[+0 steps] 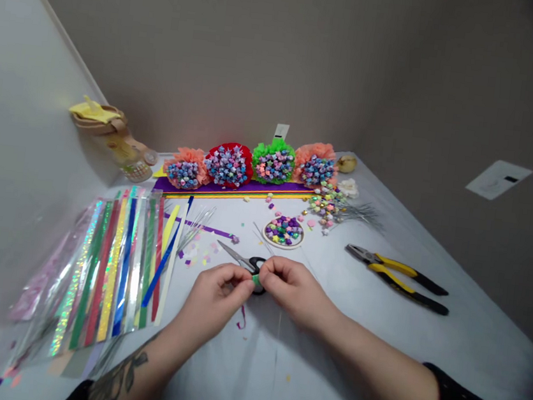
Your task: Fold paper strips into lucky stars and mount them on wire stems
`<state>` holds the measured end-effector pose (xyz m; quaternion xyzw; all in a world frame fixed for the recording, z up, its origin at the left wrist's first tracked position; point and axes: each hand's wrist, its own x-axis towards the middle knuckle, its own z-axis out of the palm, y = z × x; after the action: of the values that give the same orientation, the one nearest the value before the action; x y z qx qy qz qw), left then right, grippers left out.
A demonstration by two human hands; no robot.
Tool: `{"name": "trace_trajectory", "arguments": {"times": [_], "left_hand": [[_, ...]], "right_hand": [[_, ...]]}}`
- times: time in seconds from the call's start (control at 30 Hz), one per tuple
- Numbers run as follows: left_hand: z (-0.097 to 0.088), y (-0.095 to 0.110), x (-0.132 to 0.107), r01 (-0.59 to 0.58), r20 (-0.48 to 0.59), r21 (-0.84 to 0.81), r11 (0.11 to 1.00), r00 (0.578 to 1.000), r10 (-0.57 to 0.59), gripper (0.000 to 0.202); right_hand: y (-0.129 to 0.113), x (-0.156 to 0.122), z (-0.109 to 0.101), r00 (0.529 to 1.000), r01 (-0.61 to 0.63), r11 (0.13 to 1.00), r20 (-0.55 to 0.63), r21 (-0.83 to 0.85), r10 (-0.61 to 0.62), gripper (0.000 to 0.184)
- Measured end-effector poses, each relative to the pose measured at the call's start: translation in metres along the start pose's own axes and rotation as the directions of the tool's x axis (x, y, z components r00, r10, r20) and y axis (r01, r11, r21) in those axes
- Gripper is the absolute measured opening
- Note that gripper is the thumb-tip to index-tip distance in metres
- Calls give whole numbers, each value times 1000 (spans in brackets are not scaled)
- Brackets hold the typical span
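Green paper strip (255,280), just one and small, sits pinched between two curled hands, left hand (213,301) and right hand (291,291). One pair of scissors (242,258) lies just beyond them; one pair of pliers (397,278) lies off to the right hand's side.

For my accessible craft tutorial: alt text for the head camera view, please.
Seen from above, the left hand and right hand pinch a small green piece over black-handled scissors. Packets of shiny paper strips lie to the left, yellow-handled pliers to the right, and paper-star bouquets beyond.
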<state>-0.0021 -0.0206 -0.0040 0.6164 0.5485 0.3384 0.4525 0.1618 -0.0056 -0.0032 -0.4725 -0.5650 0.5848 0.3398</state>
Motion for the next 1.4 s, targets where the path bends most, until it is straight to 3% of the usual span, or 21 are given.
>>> {"name": "trace_trajectory", "arguments": {"times": [0.2,0.47,0.77,1.1,1.4], "left_hand": [[2,5,0,108,5,-125,986,994,-108,11],[-2,5,-1,60,17,-66,996,998,-59,11],[0,4,2,69,30,-63,996,997,-67,10],[-1,6,0,34,48,-19,999,998,-34,7],[-3,8,-1,34,-3,-84,996,999,-34,11]], "right_hand": [[2,-1,2,999,-21,998,39,-67,24,11],[1,-3,2,1000,30,997,10,-77,-30,11],[-1,-4,1,991,130,964,5,-231,-132,10],[-1,-6,4,988,154,953,21,-262,-154,11],[-2,-6,6,989,147,963,9,-225,-149,11]]}}
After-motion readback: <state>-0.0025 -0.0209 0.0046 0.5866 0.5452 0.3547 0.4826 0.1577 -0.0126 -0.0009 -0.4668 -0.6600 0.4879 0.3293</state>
